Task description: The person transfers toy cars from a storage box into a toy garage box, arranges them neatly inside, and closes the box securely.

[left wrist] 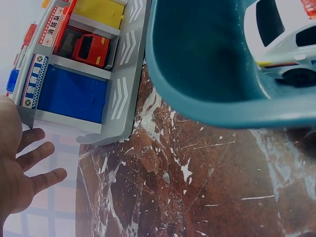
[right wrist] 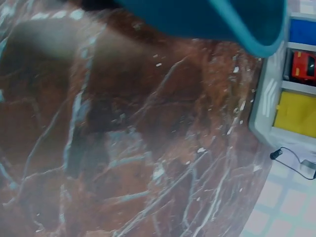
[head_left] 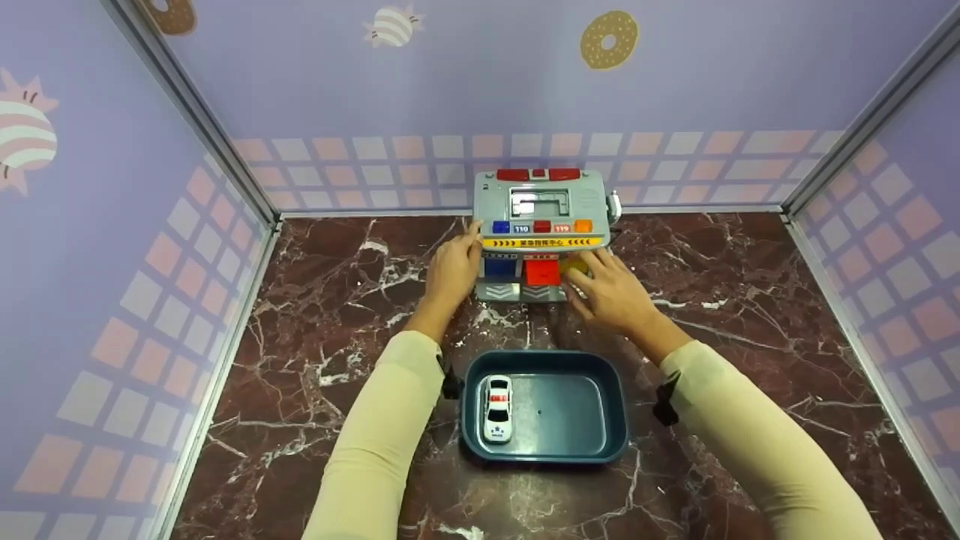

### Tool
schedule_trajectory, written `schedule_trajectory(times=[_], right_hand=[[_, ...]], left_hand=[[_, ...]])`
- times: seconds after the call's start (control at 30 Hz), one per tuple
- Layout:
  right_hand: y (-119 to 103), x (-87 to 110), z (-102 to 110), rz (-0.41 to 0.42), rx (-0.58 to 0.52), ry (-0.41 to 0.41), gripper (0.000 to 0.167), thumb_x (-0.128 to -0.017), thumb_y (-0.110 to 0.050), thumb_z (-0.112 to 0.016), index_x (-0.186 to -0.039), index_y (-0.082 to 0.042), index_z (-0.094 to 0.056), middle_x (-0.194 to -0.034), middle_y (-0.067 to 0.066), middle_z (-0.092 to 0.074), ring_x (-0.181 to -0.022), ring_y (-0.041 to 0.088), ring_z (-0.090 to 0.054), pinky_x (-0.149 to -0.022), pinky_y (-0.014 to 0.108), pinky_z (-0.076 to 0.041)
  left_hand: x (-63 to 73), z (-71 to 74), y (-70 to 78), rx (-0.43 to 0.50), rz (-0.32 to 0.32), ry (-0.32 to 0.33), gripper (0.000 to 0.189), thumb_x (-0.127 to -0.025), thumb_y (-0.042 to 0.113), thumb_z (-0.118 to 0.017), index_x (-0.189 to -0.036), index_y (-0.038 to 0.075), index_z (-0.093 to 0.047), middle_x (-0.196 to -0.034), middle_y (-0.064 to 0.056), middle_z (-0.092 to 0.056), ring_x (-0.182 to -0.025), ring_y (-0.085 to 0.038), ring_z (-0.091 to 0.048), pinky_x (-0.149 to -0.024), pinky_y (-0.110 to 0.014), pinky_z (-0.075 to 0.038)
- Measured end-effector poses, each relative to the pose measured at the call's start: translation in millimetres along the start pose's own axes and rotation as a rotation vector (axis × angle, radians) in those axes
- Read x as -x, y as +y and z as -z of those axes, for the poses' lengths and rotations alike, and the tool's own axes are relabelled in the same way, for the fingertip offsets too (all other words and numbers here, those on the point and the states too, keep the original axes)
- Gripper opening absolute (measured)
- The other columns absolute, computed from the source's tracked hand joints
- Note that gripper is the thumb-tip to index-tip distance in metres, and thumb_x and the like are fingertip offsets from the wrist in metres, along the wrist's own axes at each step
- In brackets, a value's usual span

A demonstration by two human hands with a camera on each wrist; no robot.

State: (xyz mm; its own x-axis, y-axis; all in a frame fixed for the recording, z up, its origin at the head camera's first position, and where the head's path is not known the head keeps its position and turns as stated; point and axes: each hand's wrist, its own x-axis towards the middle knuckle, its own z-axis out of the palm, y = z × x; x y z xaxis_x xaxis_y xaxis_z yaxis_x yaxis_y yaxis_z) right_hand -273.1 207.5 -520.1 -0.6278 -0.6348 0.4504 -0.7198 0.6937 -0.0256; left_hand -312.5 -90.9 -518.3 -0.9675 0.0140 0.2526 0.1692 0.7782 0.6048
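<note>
A grey toy emergency station (head_left: pixel 538 196) with coloured garage doors stands by the back wall. My left hand (head_left: pixel 453 268) is at its left side; the left wrist view shows those fingers (left wrist: pixel 47 180) straight and spread. My right hand (head_left: pixel 611 294) is at the front right corner, its relaxed fingers over the yellow door (right wrist: pixel 296 114). A red toy car (left wrist: pixel 91 49) sits in the middle bay, between the lowered blue door (left wrist: pixel 73 94) and the yellow one. My right hand is outside the right wrist view.
In front of the station is a dark teal tray (head_left: pixel 619 420), between my forearms. A white toy police car (head_left: pixel 498 411) lies along its left side. A small black cord (right wrist: pixel 289 165) shows beside the station. Patterned walls enclose the marbled table (head_left: pixel 337 300).
</note>
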Motion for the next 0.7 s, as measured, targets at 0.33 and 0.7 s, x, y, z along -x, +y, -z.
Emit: schedule_trajectory(times=[0.33,0.7], right_hand=[[-8,-25.9,0,-0.115,0.051,-0.039,0.045,-0.109,-0.038,-0.07,-0.147,-0.015,-0.064,-0.157,0.023,-0.056,-0.142,0.049,-0.054,-0.109,0.066,-0.048],[-10,-44.0,-5,-0.215,0.077,-0.145,0.066,-0.102,-0.045,-0.078,-0.16,-0.024,-0.053,-0.162,0.021,-0.048,-0.149,0.045,-0.047,-0.113,0.072,-0.04]], left_hand=[[-3.2,5.4,0.9,-0.037,-0.017,-0.039,0.04,-0.118,0.031,-0.053,-0.149,0.014,-0.072,-0.127,-0.016,-0.081,-0.121,-0.043,-0.077,-0.101,-0.058,-0.059],[-5.6,7.7,1.9,-0.054,-0.023,-0.08,0.042,-0.118,0.029,-0.052,-0.156,0.014,-0.065,-0.127,-0.021,-0.08,-0.121,-0.046,-0.075,-0.103,-0.059,-0.059]])
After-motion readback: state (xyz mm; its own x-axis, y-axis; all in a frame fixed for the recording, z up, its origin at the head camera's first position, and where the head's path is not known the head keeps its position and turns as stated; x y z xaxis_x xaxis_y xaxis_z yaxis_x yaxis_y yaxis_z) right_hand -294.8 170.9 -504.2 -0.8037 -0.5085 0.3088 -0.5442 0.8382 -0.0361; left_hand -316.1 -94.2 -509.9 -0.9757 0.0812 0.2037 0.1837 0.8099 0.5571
